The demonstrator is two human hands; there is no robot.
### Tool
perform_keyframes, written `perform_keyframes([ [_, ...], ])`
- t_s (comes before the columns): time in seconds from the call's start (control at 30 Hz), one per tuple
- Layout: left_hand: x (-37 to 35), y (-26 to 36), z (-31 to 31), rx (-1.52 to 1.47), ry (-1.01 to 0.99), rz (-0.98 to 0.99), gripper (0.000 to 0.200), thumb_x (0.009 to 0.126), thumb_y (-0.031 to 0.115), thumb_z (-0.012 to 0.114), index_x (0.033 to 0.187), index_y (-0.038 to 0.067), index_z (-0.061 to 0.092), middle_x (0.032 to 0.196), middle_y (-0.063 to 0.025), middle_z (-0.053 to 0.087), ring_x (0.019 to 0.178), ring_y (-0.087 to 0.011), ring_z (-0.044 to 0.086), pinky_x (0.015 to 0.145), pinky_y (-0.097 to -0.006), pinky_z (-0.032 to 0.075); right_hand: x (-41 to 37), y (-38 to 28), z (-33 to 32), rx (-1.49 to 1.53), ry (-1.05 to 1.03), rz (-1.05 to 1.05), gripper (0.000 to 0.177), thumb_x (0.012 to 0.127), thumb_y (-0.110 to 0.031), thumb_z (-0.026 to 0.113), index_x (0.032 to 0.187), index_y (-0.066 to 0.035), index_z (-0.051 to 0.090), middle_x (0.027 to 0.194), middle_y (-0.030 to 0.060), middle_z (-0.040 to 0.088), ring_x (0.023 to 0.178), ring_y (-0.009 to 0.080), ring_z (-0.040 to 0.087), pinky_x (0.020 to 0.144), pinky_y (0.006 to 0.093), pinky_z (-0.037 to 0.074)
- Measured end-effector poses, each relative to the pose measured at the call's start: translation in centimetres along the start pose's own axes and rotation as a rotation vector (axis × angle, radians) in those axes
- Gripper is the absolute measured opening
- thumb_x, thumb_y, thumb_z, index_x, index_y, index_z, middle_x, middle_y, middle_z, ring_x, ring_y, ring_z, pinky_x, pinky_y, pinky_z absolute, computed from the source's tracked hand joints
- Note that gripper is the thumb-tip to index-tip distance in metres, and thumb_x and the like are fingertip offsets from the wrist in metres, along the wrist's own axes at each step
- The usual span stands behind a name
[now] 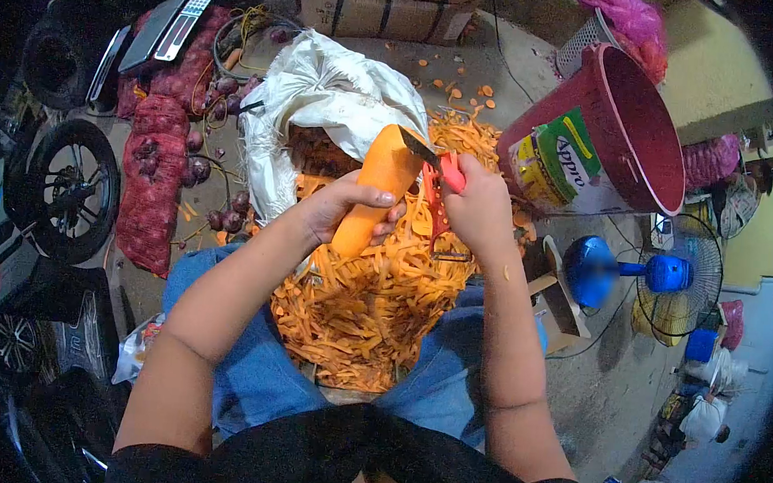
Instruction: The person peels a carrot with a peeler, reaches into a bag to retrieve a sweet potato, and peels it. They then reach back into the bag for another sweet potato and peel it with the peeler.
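- First, at the left, a motorcycle wheel (75,191) is seen standing beside red mesh sacks (151,183) filled with onions; a scale (156,37) is set on top of them near their far end.
- Loose onions (198,171) are scattered over and beside the mesh, some with dry stems attached.
- A white woven sack (338,88) is spread with its mouth facing the lap, and orange pieces can be seen inside it.
- A heap of orange peelings (346,319) is spread from the sack's mouth down between two denim-covered legs (233,365).
- A thick carrot (377,174) is held tilted above the heap by the left hand (362,209), whose thumb and fingers are wrapped around its lower half.
- A knife (417,146) is gripped by its reddish handle in the closed right hand (482,203), its dark blade laid against the carrot's upper end.
- A red peeler (435,213) is seen just below the knife handle; whether it is also gripped cannot be told.
- Farther right, a tilted red bucket (580,120) with a green and yellow label is placed, and a blue fan (672,274) is seen nearer the body.
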State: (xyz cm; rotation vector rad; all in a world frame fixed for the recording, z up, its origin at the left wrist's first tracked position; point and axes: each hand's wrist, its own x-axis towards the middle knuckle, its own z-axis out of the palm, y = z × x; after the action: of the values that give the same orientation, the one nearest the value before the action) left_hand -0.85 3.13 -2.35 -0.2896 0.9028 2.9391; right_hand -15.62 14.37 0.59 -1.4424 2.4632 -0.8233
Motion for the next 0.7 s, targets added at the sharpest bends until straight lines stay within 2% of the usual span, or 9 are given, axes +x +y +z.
perform_keyframes([
  [0.07,0.0,0.0,0.0,-0.02,-0.008,-0.02,0.034,0.066,0.016,0.058,0.094,0.005,0.041,0.067,-0.0059,0.049,0.05,-0.0121,0.048,0.044,-0.0234,0.041,0.0,0.0,0.0,-0.061,-0.008,-0.011,0.019,0.062,-0.011,0.052,0.079,-0.002,0.048,0.063,0.0195,0.054,0.061,0.0351,0.053,0.057,0.043,0.042],
  [0.17,0.1,0.0,0.0,-0.011,-0.025,-0.016,0.035,0.066,0.016,0.058,0.094,0.005,0.04,0.067,-0.0064,0.049,0.049,-0.0123,0.048,0.043,-0.0234,0.04,0.0,0.0,0.1,-0.114,-0.006,-0.004,0.019,0.062,-0.011,0.052,0.078,-0.003,0.048,0.063,0.0188,0.054,0.06,0.0346,0.053,0.056,0.0429,0.042],
  [0.3,0.2,0.0,0.0,0.094,0.0,-0.012,0.046,0.064,0.02,0.061,0.101,0.004,0.039,0.065,-0.0056,0.047,0.047,-0.0125,0.046,0.042,-0.0256,0.039,0.0,-0.1,0.0,-0.133,0.013,-0.021,0.019,0.062,-0.012,0.052,0.079,-0.003,0.049,0.063,0.0184,0.055,0.059,0.034,0.054,0.056,0.0423,0.043],
  [0.37,0.1,0.0,0.0,0.124,0.006,-0.001,0.047,0.064,0.02,0.061,0.102,0.003,0.039,0.065,-0.0055,0.047,0.046,-0.0124,0.046,0.042,-0.0252,0.039,0.1,-0.2,0.0,-0.176,0.07,0.041,0.019,0.064,-0.013,0.051,0.08,-0.003,0.051,0.064,0.0182,0.055,0.06,0.0337,0.054,0.056,0.0419,0.043],
  [0.43,0.1,0.1,0.2,0.217,0.013,-0.004,0.035,0.063,0.015,0.06,0.09,0.002,0.043,0.063,-0.0061,0.049,0.046,-0.0121,0.048,0.042,-0.0226,0.041,0.5,0.8,0.3,-0.195,0.07,0.09,0.018,0.064,-0.013,0.051,0.08,-0.004,0.052,0.064,0.0181,0.055,0.06,0.0335,0.055,0.056,0.0417,0.044],
  [0.5,0.0,0.0,0.7,0.191,0.02,-0.012,0.034,0.063,0.015,0.061,0.089,0.002,0.043,0.063,-0.006,0.049,0.046,-0.012,0.048,0.042,-0.0224,0.041,0.5,1.0,0.2,-0.216,0.074,0.141,0.018,0.065,-0.013,0.051,0.08,-0.004,0.052,0.064,0.018,0.055,0.061,0.0332,0.055,0.057,0.0414,0.044],
  [0.6,0.0,0.0,0.3,0.157,0.046,-0.003,0.033,0.062,0.015,0.061,0.087,0.002,0.044,0.063,-0.0058,0.049,0.046,-0.0118,0.048,0.041,-0.0223,0.041,0.4,0.2,-0.3,-0.192,0.066,0.119,0.019,0.065,-0.014,0.051,0.081,-0.005,0.051,0.063,0.0177,0.055,0.061,0.0332,0.055,0.056,0.0414,0.044],
  [0.67,0.2,-0.1,0.0,0.146,0.059,0.006,0.033,0.062,0.015,0.061,0.087,0.002,0.044,0.063,-0.0057,0.049,0.046,-0.0117,0.048,0.041,-0.0223,0.041,0.1,0.1,-0.4,-0.155,0.02,-0.008,0.019,0.064,-0.013,0.052,0.081,-0.005,0.05,0.062,0.0174,0.055,0.061,0.0331,0.055,0.056,0.0414,0.043],
  [0.7,0.3,-0.1,-0.1,0.163,0.072,0.007,0.041,0.062,0.017,0.061,0.095,0.001,0.042,0.063,-0.0061,0.048,0.045,-0.0121,0.047,0.04,-0.0231,0.04,0.0,0.1,-0.4,-0.155,0.019,-0.006,0.019,0.064,-0.013,0.052,0.081,-0.005,0.05,0.062,0.0174,0.055,0.061,0.0331,0.055,0.056,0.0414,0.043],
])
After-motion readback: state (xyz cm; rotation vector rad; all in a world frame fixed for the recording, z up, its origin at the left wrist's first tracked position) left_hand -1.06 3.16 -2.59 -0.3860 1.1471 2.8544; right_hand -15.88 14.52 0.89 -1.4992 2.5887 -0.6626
